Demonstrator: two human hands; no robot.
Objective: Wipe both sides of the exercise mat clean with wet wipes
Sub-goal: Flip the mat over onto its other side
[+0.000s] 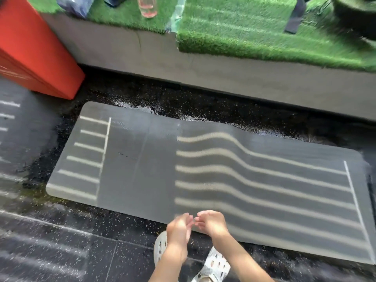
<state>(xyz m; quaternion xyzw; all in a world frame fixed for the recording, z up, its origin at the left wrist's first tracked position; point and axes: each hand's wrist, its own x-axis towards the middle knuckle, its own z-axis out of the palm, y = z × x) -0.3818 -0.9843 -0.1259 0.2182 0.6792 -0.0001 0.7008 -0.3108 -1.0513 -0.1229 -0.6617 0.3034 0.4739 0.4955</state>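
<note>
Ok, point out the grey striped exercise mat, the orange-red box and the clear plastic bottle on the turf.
grey striped exercise mat (142, 169): head view, plain middle of its top.
orange-red box (30, 47): head view, its broad side face.
clear plastic bottle (147, 6): head view, its body.

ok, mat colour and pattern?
Grey exercise mat with pale lengthwise stripes, wavy near the middle; head view.

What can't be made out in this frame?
Head view:
Left hand and right hand: motion blur; whether they hold a wipe is unclear.
Mat underside: hidden against the floor.
Bottle: top cut off by the upper edge; blurred.
</note>
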